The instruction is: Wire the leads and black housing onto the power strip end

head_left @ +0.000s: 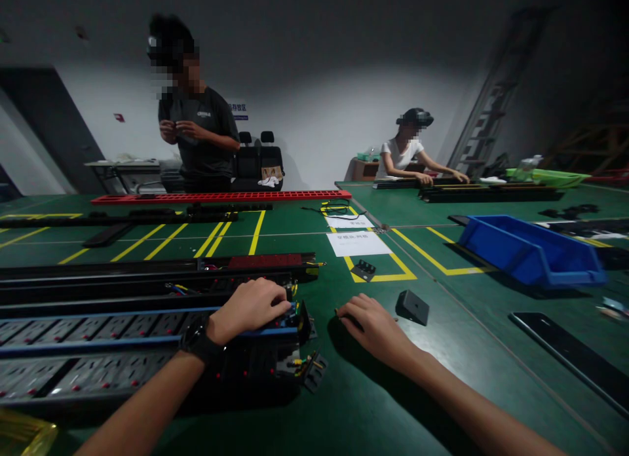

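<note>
My left hand, with a dark watch on its wrist, lies over the right end of a long power strip with blue edges, its fingers curled down on it. A black end cap stands at that end, close to yellow-green wires. My right hand is held just right of the cap, apart from it, thumb and fingertips pinched together. A tiny yellowish bit shows at the fingertips, too small to name. In front of the first strip lies another power strip with red switches, with a loose end cap by its wires.
A black block and a small black bracket lie on the green table. To the right are a blue bin and a dark flat slab. Paper labels and a red rail lie farther back. Two people work opposite.
</note>
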A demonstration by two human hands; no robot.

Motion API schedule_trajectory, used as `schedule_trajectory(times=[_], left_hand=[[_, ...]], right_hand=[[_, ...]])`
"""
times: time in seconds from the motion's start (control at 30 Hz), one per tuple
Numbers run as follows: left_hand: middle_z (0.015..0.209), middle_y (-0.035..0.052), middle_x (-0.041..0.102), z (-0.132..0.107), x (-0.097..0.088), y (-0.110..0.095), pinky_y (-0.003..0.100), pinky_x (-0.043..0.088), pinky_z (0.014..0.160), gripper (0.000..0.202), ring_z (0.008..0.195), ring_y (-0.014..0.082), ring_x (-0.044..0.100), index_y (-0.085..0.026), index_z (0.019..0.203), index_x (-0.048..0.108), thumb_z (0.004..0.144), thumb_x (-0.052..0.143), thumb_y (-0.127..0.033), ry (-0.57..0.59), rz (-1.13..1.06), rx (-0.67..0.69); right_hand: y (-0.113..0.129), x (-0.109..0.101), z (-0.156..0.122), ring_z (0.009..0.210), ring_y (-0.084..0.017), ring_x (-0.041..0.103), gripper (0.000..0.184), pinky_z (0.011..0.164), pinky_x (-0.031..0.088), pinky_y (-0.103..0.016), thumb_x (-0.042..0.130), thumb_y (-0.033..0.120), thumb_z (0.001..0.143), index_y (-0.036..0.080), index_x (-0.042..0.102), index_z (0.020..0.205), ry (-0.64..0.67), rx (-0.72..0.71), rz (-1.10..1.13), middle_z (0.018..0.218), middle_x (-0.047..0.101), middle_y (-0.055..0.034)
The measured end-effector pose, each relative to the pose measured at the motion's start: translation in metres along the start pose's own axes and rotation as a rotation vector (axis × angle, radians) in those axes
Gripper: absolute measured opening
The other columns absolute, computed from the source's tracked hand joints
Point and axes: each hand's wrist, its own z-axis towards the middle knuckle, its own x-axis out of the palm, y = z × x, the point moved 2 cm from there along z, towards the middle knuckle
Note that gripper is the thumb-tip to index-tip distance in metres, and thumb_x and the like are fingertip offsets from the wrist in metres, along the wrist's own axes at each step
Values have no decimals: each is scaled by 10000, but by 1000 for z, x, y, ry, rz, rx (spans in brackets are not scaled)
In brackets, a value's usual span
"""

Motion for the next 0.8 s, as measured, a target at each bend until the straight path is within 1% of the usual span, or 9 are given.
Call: schedule_trajectory(times=[0.13, 0.23, 0.4, 0.57, 0.8], left_hand=[[990, 101, 798, 3, 2, 1, 343, 525, 776, 356, 924, 276, 737, -228, 929, 801, 1030, 526, -429, -27, 50, 5], [992, 98, 802, 4, 2, 3, 353, 523, 774, 355, 930, 284, 737, -234, 939, 802, 1023, 532, -448, -11, 34, 4], [978, 112, 798, 4, 2, 4, 370, 517, 750, 348, 909, 297, 735, -226, 918, 787, 1005, 533, -446, -13, -8, 8], [955, 91, 791, 4, 4, 6, 351, 514, 744, 357, 876, 267, 726, -234, 916, 783, 1001, 529, -471, -31, -37, 27], [926, 82, 782, 4, 3, 7, 361, 519, 776, 343, 887, 275, 730, -222, 892, 765, 1007, 535, -448, -27, -50, 67]], right_hand=[[-1, 2, 0, 905, -246, 660, 180, 781, 482, -377, 554, 151, 1008, 248, 704, 1024, -5, 9, 12, 974, 736, -74], [-1, 3, -1, 910, -246, 658, 177, 787, 483, -377, 554, 151, 1005, 243, 705, 1023, 2, 16, 18, 978, 736, -73], [0, 2, 0, 885, -232, 657, 192, 776, 472, -365, 549, 143, 1000, 249, 709, 1015, -22, 10, 10, 957, 737, -64], [0, 1, 0, 886, -232, 659, 182, 778, 472, -366, 563, 146, 994, 251, 711, 1011, -18, 12, 11, 958, 738, -66], [-2, 2, -1, 922, -245, 663, 177, 811, 503, -378, 551, 159, 1014, 246, 702, 1045, 12, 39, 59, 989, 734, -72]])
